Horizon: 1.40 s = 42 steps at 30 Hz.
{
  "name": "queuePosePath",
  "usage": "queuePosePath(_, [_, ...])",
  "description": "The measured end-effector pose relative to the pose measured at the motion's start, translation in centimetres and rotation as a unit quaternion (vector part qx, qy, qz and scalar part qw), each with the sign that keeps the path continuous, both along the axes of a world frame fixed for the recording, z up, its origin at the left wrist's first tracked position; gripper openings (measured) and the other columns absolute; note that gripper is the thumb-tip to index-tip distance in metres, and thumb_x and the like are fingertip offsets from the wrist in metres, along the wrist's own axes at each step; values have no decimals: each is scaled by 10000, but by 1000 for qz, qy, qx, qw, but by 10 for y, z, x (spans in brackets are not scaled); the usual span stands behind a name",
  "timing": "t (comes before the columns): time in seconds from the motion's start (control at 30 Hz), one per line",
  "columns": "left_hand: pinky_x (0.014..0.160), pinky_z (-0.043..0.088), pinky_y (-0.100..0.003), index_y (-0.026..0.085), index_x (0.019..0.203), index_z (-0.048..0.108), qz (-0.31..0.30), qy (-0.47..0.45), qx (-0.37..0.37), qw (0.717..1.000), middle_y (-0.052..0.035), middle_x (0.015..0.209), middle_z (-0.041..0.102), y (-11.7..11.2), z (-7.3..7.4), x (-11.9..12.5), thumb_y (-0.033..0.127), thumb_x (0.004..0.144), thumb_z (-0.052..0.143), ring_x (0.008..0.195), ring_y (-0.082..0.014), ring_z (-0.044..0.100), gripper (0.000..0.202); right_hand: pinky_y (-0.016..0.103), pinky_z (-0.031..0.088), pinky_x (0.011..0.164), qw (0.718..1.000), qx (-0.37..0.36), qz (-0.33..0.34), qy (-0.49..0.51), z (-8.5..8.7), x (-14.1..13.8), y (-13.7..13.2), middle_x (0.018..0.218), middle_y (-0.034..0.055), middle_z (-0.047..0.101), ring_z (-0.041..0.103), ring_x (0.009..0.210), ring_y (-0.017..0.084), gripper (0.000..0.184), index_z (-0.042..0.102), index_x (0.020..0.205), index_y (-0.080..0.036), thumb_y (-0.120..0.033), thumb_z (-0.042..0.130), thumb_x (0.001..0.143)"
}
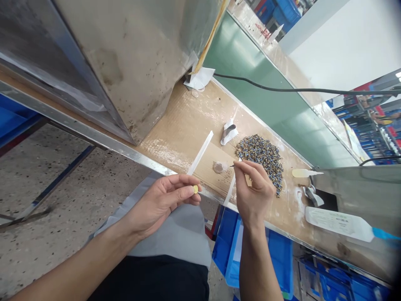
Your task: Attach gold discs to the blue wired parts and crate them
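Note:
My left hand (175, 194) pinches a small round yellow piece (196, 189) between thumb and forefinger, near the bench's front edge. My right hand (254, 188) is closed in a pen-like grip on a thin dark pointed tool (232, 166); most of it is hidden by the fingers. Its tip points left, close to a small clear round dish (219, 167). Tiny specks (226, 177) lie on the cardboard just below the dish. Behind my right hand spreads a heap of small blue and brass-coloured metal parts (261, 154).
On the bench (175, 142) are a crumpled white wrapper (229, 132), a yellowish dropper bottle (302, 173) and a large white bottle (340, 223). A big metal housing (134, 62) stands left. A black cable (266, 88) crosses the back. Blue bins (278, 259) sit below the edge.

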<state>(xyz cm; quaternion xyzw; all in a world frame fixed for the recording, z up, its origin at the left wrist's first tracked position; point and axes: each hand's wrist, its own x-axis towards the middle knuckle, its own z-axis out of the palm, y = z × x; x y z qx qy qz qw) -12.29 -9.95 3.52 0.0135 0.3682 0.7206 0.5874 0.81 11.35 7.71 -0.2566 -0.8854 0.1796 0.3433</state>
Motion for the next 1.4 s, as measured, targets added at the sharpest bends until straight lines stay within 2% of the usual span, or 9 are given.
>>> queuePosePath(0.17, [931, 632, -214, 219, 1131, 906, -1, 5, -3, 1000, -37, 1050, 845, 2, -1, 1, 319, 953, 956, 949, -143, 800, 210, 411, 653, 950, 1000, 2, -8, 4, -1, 2, 2, 1088, 40, 835, 802, 1029, 218, 166, 884, 1088, -278, -226, 727, 1086])
queuePosePath(0.27, [951, 635, -214, 209, 1159, 901, -7, 3, -1, 1000, -48, 1039, 850, 4, 0, 3, 300, 968, 942, 977, -151, 804, 215, 418, 646, 942, 999, -17, -25, 41, 3, 7, -2, 1076, 43, 829, 794, 1018, 220, 129, 887, 1083, -273, -229, 766, 1068])
queuePosePath(0.4, [922, 659, -221, 191, 1130, 902, -11, -20, 28, 999, -39, 1005, 846, 10, 7, 9, 281, 968, 942, 935, -149, 816, 190, 391, 649, 909, 986, -123, -20, 110, 12, 19, -25, 1100, 41, 823, 786, 1043, 221, 76, 879, 1064, -280, -239, 823, 1032])
queuePosePath(0.5, [904, 674, -223, 191, 1102, 908, -5, -40, 48, 998, -22, 997, 854, 15, 12, 15, 260, 939, 968, 895, -142, 830, 187, 348, 656, 879, 969, -202, 36, 140, 16, 28, -49, 1110, 27, 817, 793, 1022, 196, 144, 873, 1064, -291, -166, 809, 1031])
queuePosePath(0.63, [925, 682, -232, 194, 1088, 915, -5, -46, 59, 997, -28, 1056, 892, 19, 16, 22, 236, 923, 980, 906, -151, 852, 183, 383, 696, 933, 952, -250, 91, 148, 14, 33, -69, 1134, 31, 820, 823, 1048, 214, 247, 867, 1109, -298, -80, 788, 1023])
queuePosePath(0.9, [928, 666, -216, 201, 1113, 919, -7, -19, 84, 996, -46, 1128, 912, 20, 20, 27, 216, 988, 916, 921, -135, 847, 125, 366, 709, 954, 950, -255, 116, 141, 11, 36, -70, 1158, 38, 823, 833, 1060, 208, 285, 866, 1129, -280, -31, 778, 1020])
queuePosePath(1.4, [924, 669, -231, 201, 1111, 924, -5, -2, 71, 997, -62, 1139, 906, 19, 25, 27, 223, 977, 923, 934, -149, 839, 135, 324, 702, 963, 955, -237, 132, 123, 15, 38, -69, 1165, 29, 826, 828, 1078, 186, 308, 868, 1138, -281, -12, 778, 1017])
